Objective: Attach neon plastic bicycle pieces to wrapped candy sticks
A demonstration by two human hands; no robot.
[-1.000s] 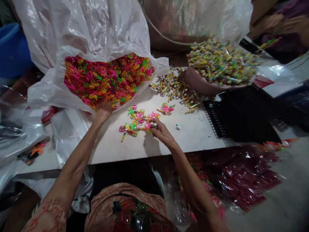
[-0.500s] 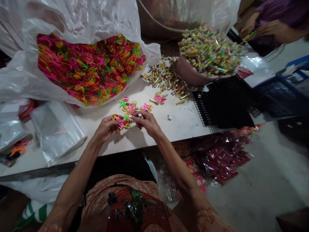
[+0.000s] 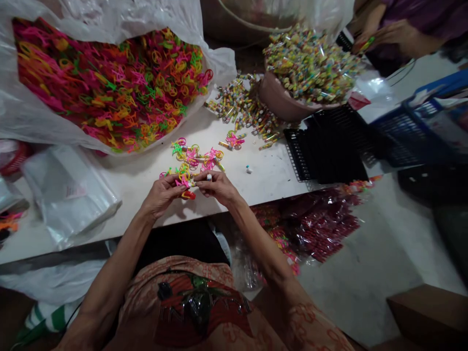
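Observation:
My left hand (image 3: pixel 161 196) is closed in a pinch on a pink plastic toy piece (image 3: pixel 182 182), and a red piece (image 3: pixel 188 195) hangs just below the fingertips. Beside it, my right hand (image 3: pixel 216 188) has its fingers closed around a small white-capped tube (image 3: pixel 209 177). The two hands nearly meet above the white table (image 3: pixel 234 187). Right behind them lies a loose cluster of pink, green and yellow toy pieces (image 3: pixel 192 155) mixed with tubes. Farther back sits a smaller pink clump (image 3: pixel 234 139) with a tube next to it.
A plastic bag (image 3: pixel 215 63) full of toy pieces fills the back left. Tubes overflow a pink basin (image 3: pixel 280 100) onto the table. Clear bags (image 3: pixel 69 195) lie left; black mesh trays (image 3: pixel 325 146) and a blue basket (image 3: pixel 405 131) stand right. A co-worker's hands (image 3: pixel 405 39) are at upper right.
The view has shifted, so the scene sits farther left and up. My hands have stayed close together, and the pieces between my fingers have turned, with the red one now lower.

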